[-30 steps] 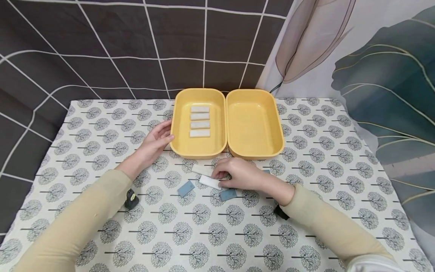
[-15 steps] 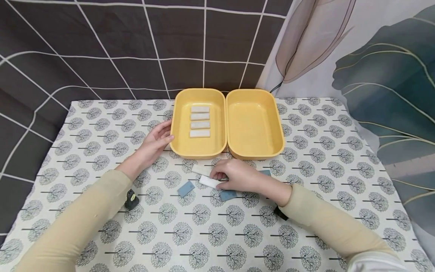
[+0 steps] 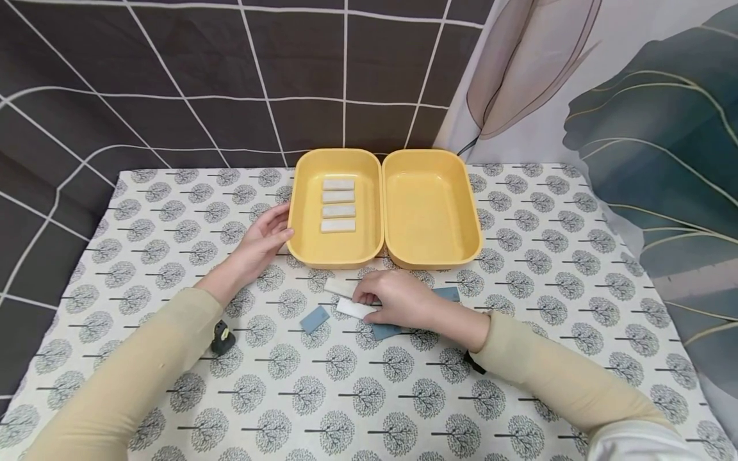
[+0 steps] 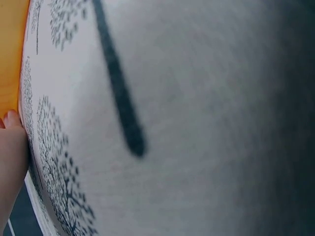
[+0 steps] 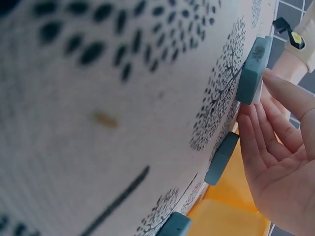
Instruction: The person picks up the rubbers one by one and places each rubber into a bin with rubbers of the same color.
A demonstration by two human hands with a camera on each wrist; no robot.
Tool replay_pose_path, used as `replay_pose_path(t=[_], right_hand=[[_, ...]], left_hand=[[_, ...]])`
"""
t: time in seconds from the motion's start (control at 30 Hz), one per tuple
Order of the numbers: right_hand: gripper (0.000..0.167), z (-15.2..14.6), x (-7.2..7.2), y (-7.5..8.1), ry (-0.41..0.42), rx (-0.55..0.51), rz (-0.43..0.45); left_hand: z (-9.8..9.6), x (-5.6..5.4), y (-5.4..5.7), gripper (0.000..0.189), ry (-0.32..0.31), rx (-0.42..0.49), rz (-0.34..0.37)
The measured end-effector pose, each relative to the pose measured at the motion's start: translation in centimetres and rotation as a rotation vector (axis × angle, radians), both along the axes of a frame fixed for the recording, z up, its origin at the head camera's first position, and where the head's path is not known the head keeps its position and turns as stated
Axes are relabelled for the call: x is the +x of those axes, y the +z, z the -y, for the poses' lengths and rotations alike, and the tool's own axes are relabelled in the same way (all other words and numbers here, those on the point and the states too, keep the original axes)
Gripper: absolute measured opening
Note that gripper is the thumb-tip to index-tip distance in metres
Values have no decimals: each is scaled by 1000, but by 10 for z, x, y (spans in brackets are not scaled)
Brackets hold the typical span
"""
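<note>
My right hand (image 3: 400, 298) pinches a white rectangular block (image 3: 353, 309) lying low over the tablecloth, thumb on the near side and fingers on the far side. A second, off-white block (image 3: 339, 287) lies just behind it, partly covered by the fingers. Small blue-grey blocks lie around: one at the left (image 3: 314, 319), one under the thumb side (image 3: 386, 331), one beyond the wrist (image 3: 446, 294). My left hand (image 3: 258, 248) rests against the left wall of the left yellow tray (image 3: 337, 261), fingers fairly straight. In the left wrist view its thumb (image 4: 12, 119) touches the yellow wall.
In the left tray several whitish blocks lie in a column, among them the nearest block (image 3: 337, 226). The right yellow tray (image 3: 432, 256) stands against it, with bare floor showing. A tree-patterned tablecloth (image 3: 323, 410) covers the table, and a dark gridded curtain (image 3: 305, 70) hangs behind.
My right hand has shifted very slightly left along the white block, showing more of the blue-grey block beyond the wrist. The left hand and the trays stay in place.
</note>
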State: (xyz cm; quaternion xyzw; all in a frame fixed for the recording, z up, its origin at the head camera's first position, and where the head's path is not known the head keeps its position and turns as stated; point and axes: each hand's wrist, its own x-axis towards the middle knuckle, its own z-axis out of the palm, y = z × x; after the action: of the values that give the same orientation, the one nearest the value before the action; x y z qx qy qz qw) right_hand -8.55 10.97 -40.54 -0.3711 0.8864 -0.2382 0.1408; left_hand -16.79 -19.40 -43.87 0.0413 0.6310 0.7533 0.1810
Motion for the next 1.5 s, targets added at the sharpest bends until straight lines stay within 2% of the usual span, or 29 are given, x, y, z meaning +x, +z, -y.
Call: replay_pose_path(t=[0.47,1.03,1.3,1.5], right_hand=[[32,5,3,2,-30,-34,65],[23,7,0,-1,-8,-63,111],[20,11,-1,4,3,-41,86],[21,14,-5,13,41,-76,26]], left_hand=[[1,-1,0,69,-7,-15,3],[1,1,2,69,-5,-16,15],[1,0,1,69,-4,-14,9],[0,0,1,68,-1,-16,5]])
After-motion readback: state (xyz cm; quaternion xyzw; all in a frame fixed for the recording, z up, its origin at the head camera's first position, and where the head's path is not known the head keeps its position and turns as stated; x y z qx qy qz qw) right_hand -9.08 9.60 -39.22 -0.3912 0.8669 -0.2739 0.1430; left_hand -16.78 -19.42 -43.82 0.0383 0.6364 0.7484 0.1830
